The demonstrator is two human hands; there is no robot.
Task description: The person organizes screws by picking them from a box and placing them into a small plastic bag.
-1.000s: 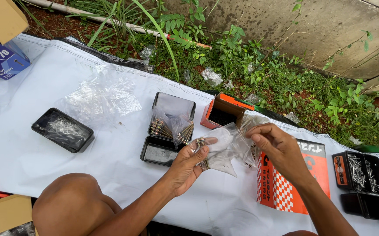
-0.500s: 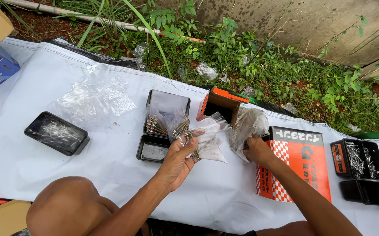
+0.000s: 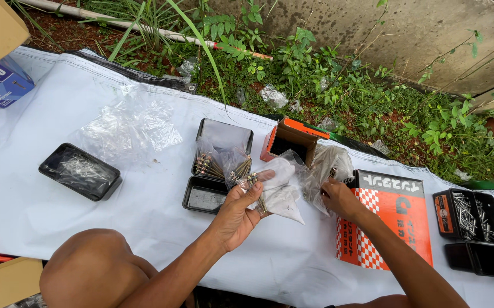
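A: What sits in the containers in front of you?

B: The black hinged tin (image 3: 219, 165) lies open on the white sheet (image 3: 59, 222). Its upper half holds bundles of screws (image 3: 210, 166) partly under clear plastic; the lower half shows only a pale liner. To your left, the shallow black tray (image 3: 80, 179) is filled with crumpled clear plastic. Beyond your hands, the small orange box (image 3: 288, 140) stands open, its inside too dark to read. Far right, another open black case (image 3: 467, 214) holds loose silvery screws, and a closed black case (image 3: 478, 259) lies just below it.

A: And what are your hands doing?

B: Your left hand (image 3: 240, 212) is curled around a small bunch of screws (image 3: 252, 182), fingers narrow, with a white plastic bag (image 3: 281, 191) touching the fingertips. Your right hand (image 3: 338, 199) pinches the clear plastic bag (image 3: 325, 165) beside it, resting against the edge of the orange-and-white checkered box (image 3: 392, 219).

A: How do the bags look?

B: The white one is cloudy and creased, tapering to a point toward you. The clear one is crinkled and glossy, bunched upward. Both lie between the tin and the checkered box.
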